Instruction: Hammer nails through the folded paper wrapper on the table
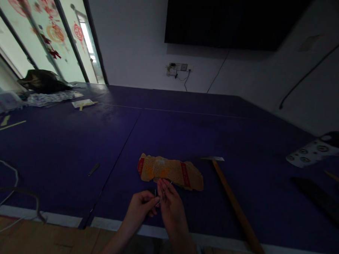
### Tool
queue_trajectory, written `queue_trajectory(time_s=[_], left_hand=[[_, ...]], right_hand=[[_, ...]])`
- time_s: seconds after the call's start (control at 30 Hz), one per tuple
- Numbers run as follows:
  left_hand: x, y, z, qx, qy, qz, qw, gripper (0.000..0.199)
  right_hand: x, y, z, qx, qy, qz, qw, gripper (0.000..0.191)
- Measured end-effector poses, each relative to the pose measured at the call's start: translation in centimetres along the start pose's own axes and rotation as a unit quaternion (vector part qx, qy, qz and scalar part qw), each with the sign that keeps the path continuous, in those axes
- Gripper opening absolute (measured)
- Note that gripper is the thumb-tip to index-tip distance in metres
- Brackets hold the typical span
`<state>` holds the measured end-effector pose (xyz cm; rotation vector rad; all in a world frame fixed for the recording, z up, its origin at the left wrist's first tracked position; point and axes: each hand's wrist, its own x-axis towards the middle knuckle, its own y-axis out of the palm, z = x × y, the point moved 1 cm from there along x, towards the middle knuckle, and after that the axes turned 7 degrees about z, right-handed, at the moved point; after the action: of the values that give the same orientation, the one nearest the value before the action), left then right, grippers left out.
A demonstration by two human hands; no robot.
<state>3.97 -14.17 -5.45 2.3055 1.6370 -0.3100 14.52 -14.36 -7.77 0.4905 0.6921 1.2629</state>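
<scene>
Close together near the front edge of the purple surface, both my hands handle small thin metal pieces (pixel 155 193) that look like nails; the light is too dim to be sure. My left hand (pixel 141 207) is closed in a pinch on one. My right hand (pixel 170 205) is closed around some others, one end poking out by the fingertips. Just beyond my fingers lies a flattened tan and red patterned piece (pixel 170 170), like torn packaging. To the right rests a hammer-like tool with a long wooden handle (pixel 233 199) and a narrow metal head (pixel 213 158).
A small flat grey strip (pixel 94 169) lies left, near a seam in the surface. Cables (pixel 14 180) curl at the left edge. A dark flat object (pixel 319 195) and a white power strip-like item (pixel 306 152) lie right. A black bag (pixel 45 80) sits far left.
</scene>
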Motion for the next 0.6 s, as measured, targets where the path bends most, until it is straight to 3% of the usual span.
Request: queue_trajectory(time_s=[0.27, 0.37, 0.43, 0.53, 0.6], left_hand=[[0.6, 0.5, 0.9, -0.046, -0.006, -0.011, 0.999, 0.021], [0.1, -1.2, 0.2, 0.006, 0.002, -0.056, 0.998, 0.019], [-0.5, -3.4, -1.0, 0.092, 0.019, -0.124, 0.988, 0.018], [-1.5, -7.7, -3.4, 0.277, 0.034, -0.266, 0.923, 0.020], [-1.9, -10.3, -4.7, 0.415, -0.018, -0.306, 0.856, 0.021]], right_hand=[[-0.6, 1.7, -1.4, -0.038, -0.026, -0.012, 0.999, 0.014], [-0.5, 2.7, -1.3, -0.040, -0.021, 0.002, 0.999, 0.014], [-0.3, 3.4, -1.2, -0.043, -0.012, 0.011, 0.999, 0.017], [-0.2, 3.8, -1.1, -0.089, 0.024, 0.014, 0.996, 0.028], [-0.1, 3.6, -1.3, -0.142, 0.053, 0.021, 0.988, 0.037]])
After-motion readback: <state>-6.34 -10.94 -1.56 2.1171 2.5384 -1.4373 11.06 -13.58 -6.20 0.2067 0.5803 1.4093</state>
